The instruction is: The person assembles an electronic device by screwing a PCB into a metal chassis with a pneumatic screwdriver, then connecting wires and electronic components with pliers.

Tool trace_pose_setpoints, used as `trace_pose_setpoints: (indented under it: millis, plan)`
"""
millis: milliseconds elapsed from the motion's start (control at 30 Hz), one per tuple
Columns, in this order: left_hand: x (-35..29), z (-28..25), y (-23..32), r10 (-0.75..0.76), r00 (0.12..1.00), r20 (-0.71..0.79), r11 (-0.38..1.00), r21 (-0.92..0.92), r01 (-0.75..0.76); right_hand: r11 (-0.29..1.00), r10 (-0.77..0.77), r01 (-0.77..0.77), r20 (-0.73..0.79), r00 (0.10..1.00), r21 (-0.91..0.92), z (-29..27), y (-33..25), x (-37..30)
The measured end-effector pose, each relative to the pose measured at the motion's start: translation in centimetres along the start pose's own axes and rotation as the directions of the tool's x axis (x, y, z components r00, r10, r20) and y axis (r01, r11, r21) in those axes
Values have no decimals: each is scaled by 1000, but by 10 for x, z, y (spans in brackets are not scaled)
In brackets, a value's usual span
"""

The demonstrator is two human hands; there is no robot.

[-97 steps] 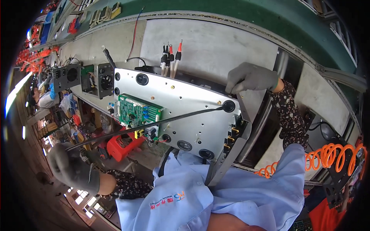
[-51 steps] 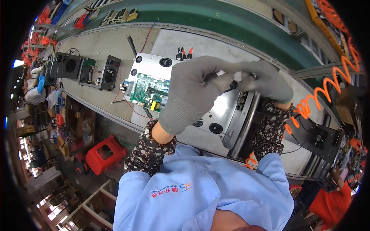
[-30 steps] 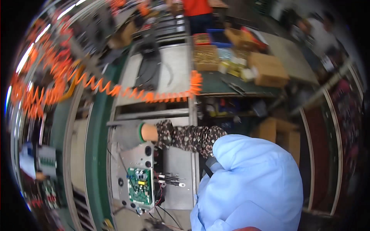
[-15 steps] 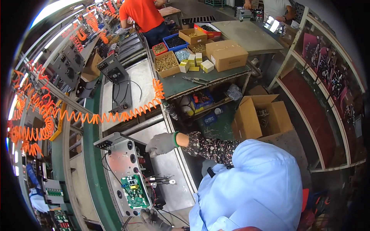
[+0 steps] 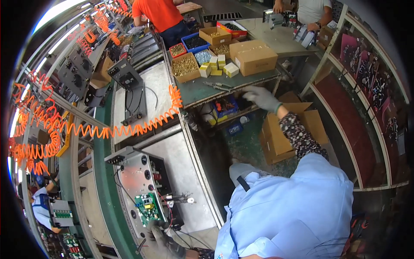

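My right hand (image 5: 262, 98), in a grey glove, reaches out beside the green workbench's near edge. Its fingers are stretched and apart, with nothing visible in them. Closest to it on the bench lies a pair of pliers (image 5: 218, 86). My left hand (image 5: 163, 241), also gloved, is at the lower end of a metal chassis (image 5: 134, 177); motion smears its fingers, so their grip cannot be made out. A green circuit board (image 5: 148, 207) is mounted on the chassis. Beside it, cable leads with ring terminals (image 5: 183, 198) stick out, and black cables run below.
Boxes of brass fittings (image 5: 185, 67), small yellow-white boxes (image 5: 230, 70) and a closed carton (image 5: 253, 58) stand on the bench. An open carton (image 5: 276, 138) sits on the floor. An orange coiled hose (image 5: 116, 131) hangs across the line. Other people work at the back and far left.
My right hand has left the chassis's side and swung up and right toward the bench edge by the pliers. My left hand has shifted slightly left at the chassis's lower end.
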State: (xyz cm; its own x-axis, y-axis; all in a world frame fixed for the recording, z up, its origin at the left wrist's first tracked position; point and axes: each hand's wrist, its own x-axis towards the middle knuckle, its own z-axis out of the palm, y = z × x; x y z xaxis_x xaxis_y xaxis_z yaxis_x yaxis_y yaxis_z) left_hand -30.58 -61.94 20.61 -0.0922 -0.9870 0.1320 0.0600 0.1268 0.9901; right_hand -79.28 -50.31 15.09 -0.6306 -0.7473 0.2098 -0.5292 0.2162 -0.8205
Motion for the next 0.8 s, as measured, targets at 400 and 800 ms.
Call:
trace_pose_setpoints:
  millis: [400, 800]
  plan:
    - [29, 311, -7, -169, 677, 717, 979, 43, 199, 794, 398, -563, -506, 765, -227, -295, 219, 61]
    - [83, 787, -62, 227, 128, 966, 758, -93, -645, 904, 297, -418, -838, 457, 92, -385, 388, 199]
